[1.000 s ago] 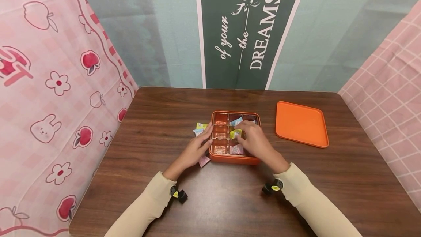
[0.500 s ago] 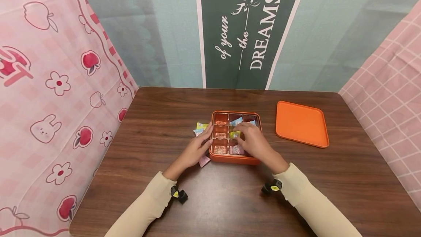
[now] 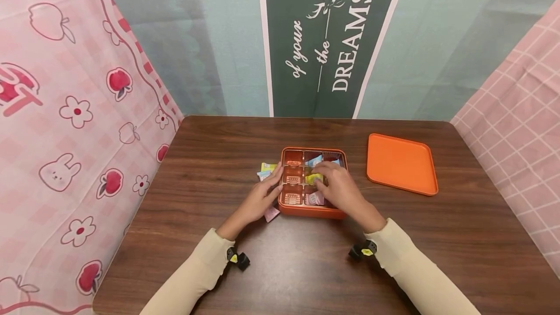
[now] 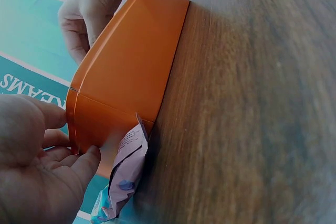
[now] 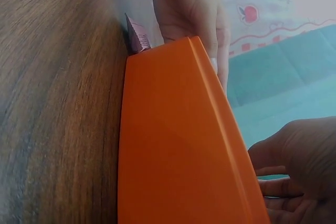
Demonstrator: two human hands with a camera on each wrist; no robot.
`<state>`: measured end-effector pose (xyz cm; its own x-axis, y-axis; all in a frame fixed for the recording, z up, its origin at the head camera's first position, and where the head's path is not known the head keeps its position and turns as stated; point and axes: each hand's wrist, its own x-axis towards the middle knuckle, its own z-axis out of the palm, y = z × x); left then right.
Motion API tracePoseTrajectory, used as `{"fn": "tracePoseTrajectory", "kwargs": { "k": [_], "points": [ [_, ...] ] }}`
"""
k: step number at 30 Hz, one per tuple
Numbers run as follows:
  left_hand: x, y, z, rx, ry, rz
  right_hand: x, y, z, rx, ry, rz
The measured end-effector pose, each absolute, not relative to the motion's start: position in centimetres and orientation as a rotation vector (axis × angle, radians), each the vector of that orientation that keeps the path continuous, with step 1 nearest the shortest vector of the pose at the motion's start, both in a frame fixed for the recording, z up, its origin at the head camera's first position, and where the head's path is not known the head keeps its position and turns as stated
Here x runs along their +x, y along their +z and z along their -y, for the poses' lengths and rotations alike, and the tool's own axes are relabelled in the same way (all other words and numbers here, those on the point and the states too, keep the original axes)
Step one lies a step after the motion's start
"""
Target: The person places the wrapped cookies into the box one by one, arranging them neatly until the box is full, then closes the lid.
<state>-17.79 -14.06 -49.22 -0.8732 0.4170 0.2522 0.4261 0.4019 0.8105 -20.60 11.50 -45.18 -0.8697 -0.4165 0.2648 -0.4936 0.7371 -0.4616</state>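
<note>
An orange divided box with a clear insert stands on the table. At its left wall my left hand touches the rim with thumb and fingers extended, as the left wrist view shows. My right hand reaches over the box and pinches a yellow wrapped candy in the centre compartment. Behind that lies a blue wrapped candy, and in front a pink one. The left column's compartments hold nothing; my right hand hides most of the right column, where some blue shows at the back.
Left of the box, partly under my left hand, lie a yellow packet, a pale blue packet and a pink packet. An orange lid lies flat at the right. Fabric hangs behind the table's far edge.
My right fingers shift slightly at the yellow candy, and more of it shows now than half a second ago. The left hand and the box stay in place.
</note>
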Motion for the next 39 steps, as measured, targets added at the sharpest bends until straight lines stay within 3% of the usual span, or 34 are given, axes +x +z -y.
{"fn": "tracePoseTrajectory", "kwargs": {
  "k": [22, 39],
  "points": [
    [-17.8, -49.2, 13.9, -0.779, -1.517, 2.621, -20.9, -47.3, -15.5, 0.465, 1.006, 2.509],
    [-17.7, -49.2, 14.0, -0.774, -1.54, 2.618, -20.6, -48.4, -16.8, 0.449, 1.03, 2.564]
  ]
}}
